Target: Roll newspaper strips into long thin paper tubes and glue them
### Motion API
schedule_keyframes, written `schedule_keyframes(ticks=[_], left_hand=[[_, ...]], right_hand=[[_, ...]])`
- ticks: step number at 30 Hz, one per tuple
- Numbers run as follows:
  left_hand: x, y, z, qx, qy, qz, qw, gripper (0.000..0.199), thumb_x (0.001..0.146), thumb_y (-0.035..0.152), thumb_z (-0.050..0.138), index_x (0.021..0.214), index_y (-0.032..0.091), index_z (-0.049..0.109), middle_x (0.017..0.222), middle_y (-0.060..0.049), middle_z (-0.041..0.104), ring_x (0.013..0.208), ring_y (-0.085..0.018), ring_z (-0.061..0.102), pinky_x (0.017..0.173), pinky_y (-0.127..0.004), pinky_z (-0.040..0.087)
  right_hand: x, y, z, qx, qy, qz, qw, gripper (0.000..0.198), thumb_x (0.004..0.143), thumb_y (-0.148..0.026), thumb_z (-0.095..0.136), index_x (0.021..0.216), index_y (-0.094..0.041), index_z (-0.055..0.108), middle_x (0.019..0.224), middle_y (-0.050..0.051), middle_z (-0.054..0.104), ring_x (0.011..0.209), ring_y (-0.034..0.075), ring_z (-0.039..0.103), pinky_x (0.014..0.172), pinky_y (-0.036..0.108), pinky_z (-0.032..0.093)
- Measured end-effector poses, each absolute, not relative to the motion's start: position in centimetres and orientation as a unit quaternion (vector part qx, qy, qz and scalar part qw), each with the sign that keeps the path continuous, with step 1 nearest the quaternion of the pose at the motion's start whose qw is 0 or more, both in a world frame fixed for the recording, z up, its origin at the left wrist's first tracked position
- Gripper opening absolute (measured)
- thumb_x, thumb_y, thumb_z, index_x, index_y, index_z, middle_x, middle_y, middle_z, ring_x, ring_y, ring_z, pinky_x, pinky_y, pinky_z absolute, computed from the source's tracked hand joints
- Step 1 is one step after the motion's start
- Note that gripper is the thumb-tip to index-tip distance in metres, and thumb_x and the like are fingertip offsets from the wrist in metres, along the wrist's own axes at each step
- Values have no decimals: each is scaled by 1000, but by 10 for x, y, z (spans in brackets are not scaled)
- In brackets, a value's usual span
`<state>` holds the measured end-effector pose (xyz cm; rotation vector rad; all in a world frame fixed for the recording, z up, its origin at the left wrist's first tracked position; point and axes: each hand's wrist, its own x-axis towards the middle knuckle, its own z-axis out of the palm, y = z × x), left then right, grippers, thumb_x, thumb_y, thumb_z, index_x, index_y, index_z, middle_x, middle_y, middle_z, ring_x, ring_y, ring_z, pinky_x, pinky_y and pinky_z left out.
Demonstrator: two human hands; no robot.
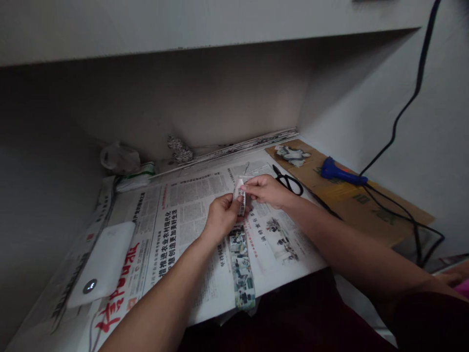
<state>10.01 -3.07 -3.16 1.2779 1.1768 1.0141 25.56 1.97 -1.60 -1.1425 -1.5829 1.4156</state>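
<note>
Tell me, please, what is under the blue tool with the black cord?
Flat brown cardboard shows under the blue corded tool; the patch directly beneath it is covered.

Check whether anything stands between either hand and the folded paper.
Nothing visible does: the left hand holds the folded paper, and the right hand pinches near its upper end. The scissors lie beside the right hand, not in between.

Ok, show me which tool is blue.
The blue tool, lying on the cardboard; the scissors, nearer the right hand, are black.
</note>
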Motion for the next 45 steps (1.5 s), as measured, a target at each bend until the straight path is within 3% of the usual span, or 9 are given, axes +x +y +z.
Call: schedule_keyframes(ticks=[8, 16, 22, 28, 36, 45], left_hand=[[101, -32, -35, 541, 494, 422, 535, 34, 77, 48, 58, 83, 15, 62, 75, -7, 68, 66, -19, 65, 55, -28, 54], [103, -35, -30, 529, 491, 416, 553, 39, 76, 52, 57, 88, 15, 62, 78, -9, 70, 65, -19, 65, 55, -29, 53], [103, -35, -29, 536, 486, 414, 553, 43, 78, 55, 54, 96, 16, 60, 76, -8, 70, 64, -19, 66, 53, -28, 53], [103, -36, -29, 541, 503, 408, 536, 38, 78, 51, 56, 89, 15, 60, 74, -8, 69, 63, -19, 65, 53, -29, 53], [101, -33, -34, 540, 500, 418, 532, 39, 76, 54, 57, 82, 16, 61, 68, -5, 68, 58, -18, 64, 51, -27, 52], [101, -33, -32, 540, 508, 417, 526, 37, 76, 53, 58, 80, 16, 61, 66, -6, 68, 56, -17, 63, 49, -26, 51]], right_hand=[[252, 20, -19, -466, -591, 537, 381, 34, 67, -44, 71, 73, -12, 64, 51, -3, 51, 41, 5, 36, 38, 20, 24], [248, 16, -18, -453, -577, 555, 393, 34, 65, -45, 72, 66, -14, 58, 49, -6, 46, 37, 3, 28, 37, 20, 19], [245, 13, -14, -447, -551, 586, 391, 36, 62, -44, 75, 66, -14, 55, 53, -4, 52, 38, 3, 32, 35, 19, 19], [249, 15, -13, -424, -558, 584, 410, 35, 62, -43, 75, 71, -14, 58, 50, -6, 50, 38, 3, 36, 37, 18, 23], [255, 20, -7, -448, -528, 601, 399, 21, 68, -31, 71, 73, -12, 63, 53, -4, 49, 41, 4, 37, 34, 18, 19], [258, 20, -7, -420, -542, 620, 381, 23, 69, -32, 71, 77, -12, 67, 52, -4, 48, 43, 5, 36, 35, 18, 17]])
